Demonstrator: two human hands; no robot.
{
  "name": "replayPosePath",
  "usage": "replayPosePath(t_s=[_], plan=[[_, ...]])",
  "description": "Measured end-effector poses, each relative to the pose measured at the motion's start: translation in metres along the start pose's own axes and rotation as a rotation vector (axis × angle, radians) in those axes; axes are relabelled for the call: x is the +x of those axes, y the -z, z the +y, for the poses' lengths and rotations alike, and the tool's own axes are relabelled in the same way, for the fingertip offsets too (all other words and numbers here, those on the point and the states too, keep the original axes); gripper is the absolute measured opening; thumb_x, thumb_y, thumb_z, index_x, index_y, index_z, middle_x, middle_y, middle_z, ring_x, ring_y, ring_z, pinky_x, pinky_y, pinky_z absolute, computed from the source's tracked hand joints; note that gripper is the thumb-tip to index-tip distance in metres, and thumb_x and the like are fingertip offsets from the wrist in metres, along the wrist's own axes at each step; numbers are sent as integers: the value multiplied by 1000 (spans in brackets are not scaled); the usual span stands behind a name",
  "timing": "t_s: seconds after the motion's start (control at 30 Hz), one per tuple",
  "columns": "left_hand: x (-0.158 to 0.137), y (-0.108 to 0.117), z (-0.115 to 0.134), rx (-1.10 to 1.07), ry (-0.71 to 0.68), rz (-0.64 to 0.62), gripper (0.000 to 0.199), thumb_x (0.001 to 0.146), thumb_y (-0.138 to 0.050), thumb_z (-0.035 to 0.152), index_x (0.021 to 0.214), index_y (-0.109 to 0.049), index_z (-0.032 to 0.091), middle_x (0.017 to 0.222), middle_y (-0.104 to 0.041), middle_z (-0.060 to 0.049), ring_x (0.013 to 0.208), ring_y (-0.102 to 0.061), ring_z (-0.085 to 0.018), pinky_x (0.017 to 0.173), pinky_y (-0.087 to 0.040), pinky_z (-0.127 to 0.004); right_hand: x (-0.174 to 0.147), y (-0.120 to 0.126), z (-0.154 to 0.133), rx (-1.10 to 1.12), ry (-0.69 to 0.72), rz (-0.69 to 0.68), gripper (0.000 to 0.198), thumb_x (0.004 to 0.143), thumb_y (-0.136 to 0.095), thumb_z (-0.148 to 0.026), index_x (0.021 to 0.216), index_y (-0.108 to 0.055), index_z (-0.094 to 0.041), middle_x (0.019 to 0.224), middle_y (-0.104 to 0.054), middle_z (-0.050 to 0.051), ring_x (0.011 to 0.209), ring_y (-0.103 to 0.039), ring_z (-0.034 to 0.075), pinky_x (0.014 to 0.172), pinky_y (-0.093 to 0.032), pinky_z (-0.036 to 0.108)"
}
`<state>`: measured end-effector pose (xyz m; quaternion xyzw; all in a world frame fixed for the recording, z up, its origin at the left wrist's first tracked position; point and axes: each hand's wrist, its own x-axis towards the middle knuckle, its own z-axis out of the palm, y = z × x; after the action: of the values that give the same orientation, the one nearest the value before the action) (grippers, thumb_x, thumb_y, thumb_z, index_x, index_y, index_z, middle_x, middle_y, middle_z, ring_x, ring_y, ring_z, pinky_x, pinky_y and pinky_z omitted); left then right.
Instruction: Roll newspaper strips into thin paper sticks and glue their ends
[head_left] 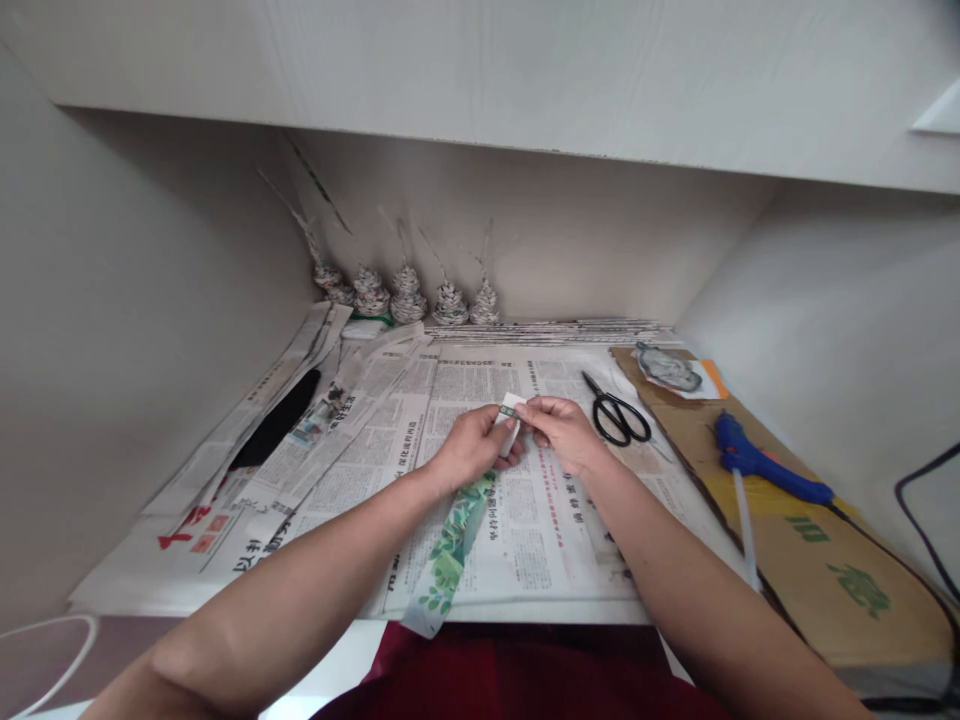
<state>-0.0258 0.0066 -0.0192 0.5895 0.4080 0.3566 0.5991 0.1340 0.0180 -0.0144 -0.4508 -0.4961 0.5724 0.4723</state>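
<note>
Between my hands is a paper strip [454, 550] with a green leaf print. Its lower part hangs down past the newspaper's front edge. The upper end shows a white face with a narrow dark patterned band across it; whether that is a fold or a separate piece, I cannot tell. My left hand [474, 440] is closed around the strip from the left, with the thumb on its white part. From the right, my right hand [561, 430] pinches the strip's upper end. Black-handled scissors [621, 412] lie on the newspaper [517, 540] just right of my right hand.
Several gourd-shaped coiled paper pieces [409, 295] stand along the back wall. Thin paper rods [555, 333] lie beside them. Cut newspaper strips [277, 370] and a black object [279, 420] are at left. A blue glue gun [772, 465] rests on cardboard [847, 570] at right. A shelf overhangs.
</note>
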Motion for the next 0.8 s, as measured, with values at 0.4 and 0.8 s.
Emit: replayPosePath(t_s=[0.4, 0.8], plan=[[0, -1, 5, -4, 58, 28, 26, 85, -49, 38, 90, -58, 14, 71, -64, -6, 57, -64, -15, 49, -52, -24, 1, 5, -2, 2, -14, -39, 33, 66, -73, -42, 82, -71, -14, 57, -56, 0, 49, -44, 8, 41, -27, 22], [0, -1, -2, 93, -63, 16, 14, 83, -48, 28, 91, -54, 17, 76, -65, -5, 62, -65, -15, 54, -54, -26, 3, 2, 1, 51, -39, 45, 28, 62, -76, -39, 73, -69, -13, 52, -52, -2, 45, -42, 7, 37, -21, 21]])
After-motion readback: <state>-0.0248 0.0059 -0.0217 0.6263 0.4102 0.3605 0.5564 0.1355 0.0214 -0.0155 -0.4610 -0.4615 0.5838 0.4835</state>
